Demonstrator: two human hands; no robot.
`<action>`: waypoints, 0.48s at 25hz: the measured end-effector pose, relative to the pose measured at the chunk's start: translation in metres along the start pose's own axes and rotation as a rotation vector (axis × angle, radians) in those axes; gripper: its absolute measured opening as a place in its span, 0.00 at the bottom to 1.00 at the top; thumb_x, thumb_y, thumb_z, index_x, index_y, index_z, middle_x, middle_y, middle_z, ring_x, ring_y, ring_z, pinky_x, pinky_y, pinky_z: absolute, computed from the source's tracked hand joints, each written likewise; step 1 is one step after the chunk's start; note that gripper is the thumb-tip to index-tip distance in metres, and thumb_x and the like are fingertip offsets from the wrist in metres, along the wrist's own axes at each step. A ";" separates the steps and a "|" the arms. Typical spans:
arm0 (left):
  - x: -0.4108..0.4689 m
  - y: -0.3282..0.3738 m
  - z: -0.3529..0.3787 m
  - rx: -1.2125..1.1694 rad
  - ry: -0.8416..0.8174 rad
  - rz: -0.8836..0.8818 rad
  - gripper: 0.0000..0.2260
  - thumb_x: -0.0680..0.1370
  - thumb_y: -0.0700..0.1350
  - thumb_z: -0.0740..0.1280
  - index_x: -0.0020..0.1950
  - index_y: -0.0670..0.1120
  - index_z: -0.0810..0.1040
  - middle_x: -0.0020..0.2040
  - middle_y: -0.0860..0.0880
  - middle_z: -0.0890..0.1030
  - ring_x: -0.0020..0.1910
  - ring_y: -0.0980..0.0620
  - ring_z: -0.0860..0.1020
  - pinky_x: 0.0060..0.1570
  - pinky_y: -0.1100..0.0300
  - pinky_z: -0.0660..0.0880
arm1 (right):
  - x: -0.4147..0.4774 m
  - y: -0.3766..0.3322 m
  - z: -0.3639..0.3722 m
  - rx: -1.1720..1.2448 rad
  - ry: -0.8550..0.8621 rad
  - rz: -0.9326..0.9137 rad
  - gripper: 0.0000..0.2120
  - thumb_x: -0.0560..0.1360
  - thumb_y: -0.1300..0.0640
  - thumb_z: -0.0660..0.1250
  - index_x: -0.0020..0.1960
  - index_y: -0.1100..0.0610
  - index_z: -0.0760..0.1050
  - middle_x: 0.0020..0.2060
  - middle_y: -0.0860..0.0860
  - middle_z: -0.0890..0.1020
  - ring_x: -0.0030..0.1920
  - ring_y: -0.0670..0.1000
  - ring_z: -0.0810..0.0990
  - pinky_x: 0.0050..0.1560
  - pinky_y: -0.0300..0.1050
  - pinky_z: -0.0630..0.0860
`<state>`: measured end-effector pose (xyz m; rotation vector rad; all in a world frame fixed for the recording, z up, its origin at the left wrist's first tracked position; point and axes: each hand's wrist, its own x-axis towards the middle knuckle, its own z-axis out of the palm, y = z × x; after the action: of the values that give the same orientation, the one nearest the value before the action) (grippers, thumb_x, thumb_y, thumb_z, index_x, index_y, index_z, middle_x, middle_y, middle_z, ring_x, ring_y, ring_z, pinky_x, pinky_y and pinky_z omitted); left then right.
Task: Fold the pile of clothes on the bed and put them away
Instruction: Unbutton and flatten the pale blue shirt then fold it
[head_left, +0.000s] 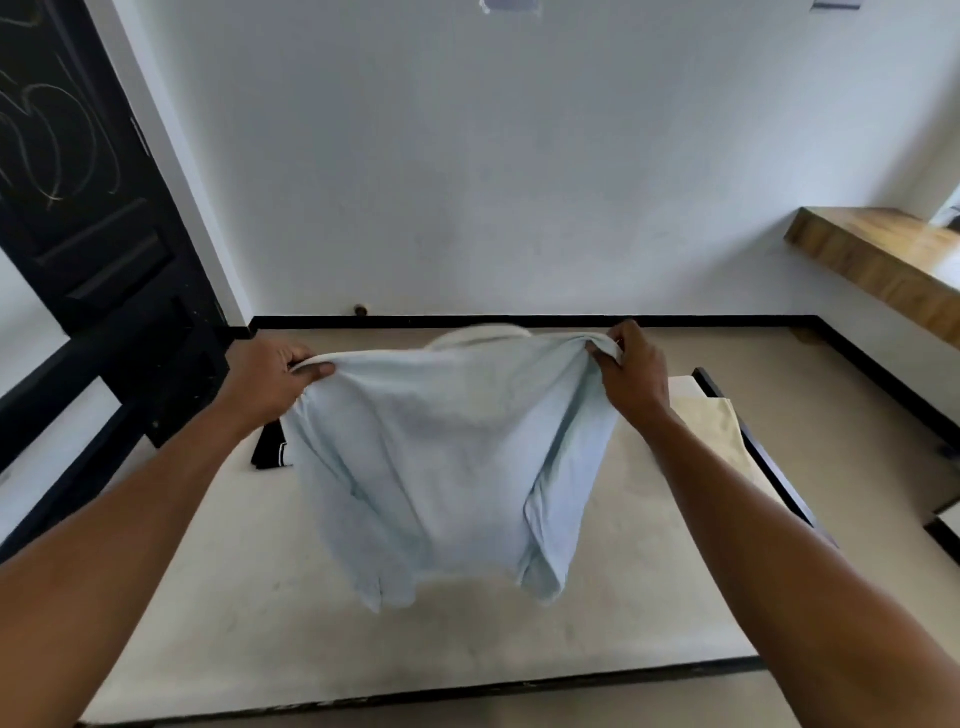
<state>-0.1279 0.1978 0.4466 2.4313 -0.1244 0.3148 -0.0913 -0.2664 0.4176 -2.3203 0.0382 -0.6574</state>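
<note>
Left hand (270, 379), right hand (636, 371) pinch shirt's (441, 457) corners, hem seemingly off bed (467, 654).

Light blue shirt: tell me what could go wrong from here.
1. The left hand and right hand hold the light blue shirt only by its top edge; a slip would likely drop it crumpled on the bed.
2. Laid down carelessly, it might cover the black garment behind it.
</note>
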 end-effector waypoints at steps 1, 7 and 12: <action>-0.003 -0.008 0.009 0.002 0.059 0.010 0.11 0.80 0.48 0.73 0.40 0.46 0.84 0.33 0.46 0.81 0.34 0.44 0.80 0.39 0.57 0.74 | -0.006 -0.001 -0.002 0.026 0.005 0.055 0.11 0.81 0.51 0.69 0.53 0.58 0.74 0.42 0.50 0.79 0.42 0.55 0.76 0.42 0.47 0.66; -0.031 -0.009 0.064 -0.141 -0.351 -0.137 0.16 0.83 0.49 0.68 0.42 0.38 0.83 0.34 0.47 0.80 0.34 0.50 0.76 0.34 0.58 0.71 | -0.058 0.017 -0.004 -0.043 -0.566 0.323 0.17 0.83 0.43 0.65 0.44 0.55 0.72 0.41 0.49 0.76 0.42 0.50 0.75 0.40 0.45 0.69; -0.041 0.016 0.081 -0.329 -1.155 -0.270 0.12 0.81 0.47 0.71 0.51 0.38 0.86 0.48 0.39 0.86 0.44 0.47 0.83 0.45 0.58 0.79 | -0.089 0.045 -0.024 -0.207 -1.279 0.459 0.21 0.77 0.41 0.72 0.57 0.57 0.84 0.55 0.54 0.86 0.56 0.54 0.82 0.57 0.48 0.76</action>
<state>-0.1550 0.1345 0.3857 1.9681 -0.3072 -1.1503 -0.1730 -0.2967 0.3640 -2.3817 0.0416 1.1168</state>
